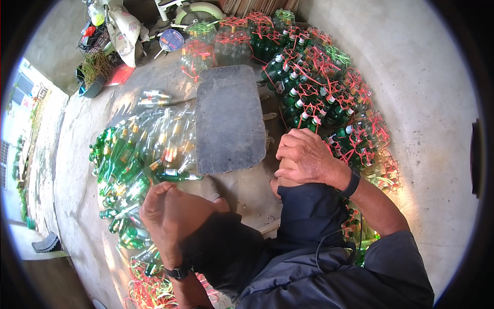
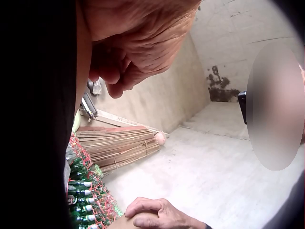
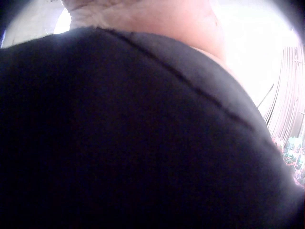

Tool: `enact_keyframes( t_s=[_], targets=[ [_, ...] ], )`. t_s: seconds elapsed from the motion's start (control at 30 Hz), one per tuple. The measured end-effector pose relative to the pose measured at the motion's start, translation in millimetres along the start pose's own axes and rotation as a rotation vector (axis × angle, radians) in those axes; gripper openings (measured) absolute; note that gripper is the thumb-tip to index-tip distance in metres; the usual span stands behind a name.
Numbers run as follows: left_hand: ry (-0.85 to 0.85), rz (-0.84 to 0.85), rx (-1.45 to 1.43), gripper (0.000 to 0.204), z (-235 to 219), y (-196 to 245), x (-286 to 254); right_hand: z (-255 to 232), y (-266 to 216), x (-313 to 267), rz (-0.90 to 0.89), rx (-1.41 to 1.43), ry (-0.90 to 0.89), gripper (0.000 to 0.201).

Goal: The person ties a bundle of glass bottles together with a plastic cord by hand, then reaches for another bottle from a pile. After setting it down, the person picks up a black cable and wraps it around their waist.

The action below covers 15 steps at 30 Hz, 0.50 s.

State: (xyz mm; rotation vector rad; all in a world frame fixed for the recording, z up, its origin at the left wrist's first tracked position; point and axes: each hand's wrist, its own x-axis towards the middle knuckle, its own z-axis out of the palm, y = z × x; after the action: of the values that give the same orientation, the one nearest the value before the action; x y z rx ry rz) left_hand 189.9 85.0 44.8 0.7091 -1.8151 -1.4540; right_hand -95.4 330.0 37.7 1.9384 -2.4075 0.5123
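My left hand (image 1: 167, 208) rests on my left knee, which is covered by dark shorts (image 1: 226, 252). In the left wrist view its fingers (image 2: 128, 52) hang loosely curled and hold nothing. My right hand (image 1: 306, 154) lies over my right knee, fingers draped on it and gripping nothing; it also shows low in the left wrist view (image 2: 155, 214). Dark cloth (image 3: 119, 143) fills most of the right wrist view and hides that hand.
A grey flat slab (image 1: 229, 118) lies on the concrete floor ahead. Loose green and clear bottles (image 1: 139, 159) are piled at the left. Bottle bundles tied with red string (image 1: 319, 87) are stacked at the right. There is a broom (image 2: 119, 145) by the wall and red string (image 1: 149, 291) at lower left.
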Motion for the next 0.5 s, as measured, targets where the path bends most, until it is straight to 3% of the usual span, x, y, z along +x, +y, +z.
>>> enact_keyframes(
  t_s=[0.5],
  targets=[
    [0.016, 0.001, 0.007, 0.014, -0.5, -2.3, -0.3, 0.9, -0.5, -0.9, -0.001, -0.018, 0.009, 0.034]
  ],
)
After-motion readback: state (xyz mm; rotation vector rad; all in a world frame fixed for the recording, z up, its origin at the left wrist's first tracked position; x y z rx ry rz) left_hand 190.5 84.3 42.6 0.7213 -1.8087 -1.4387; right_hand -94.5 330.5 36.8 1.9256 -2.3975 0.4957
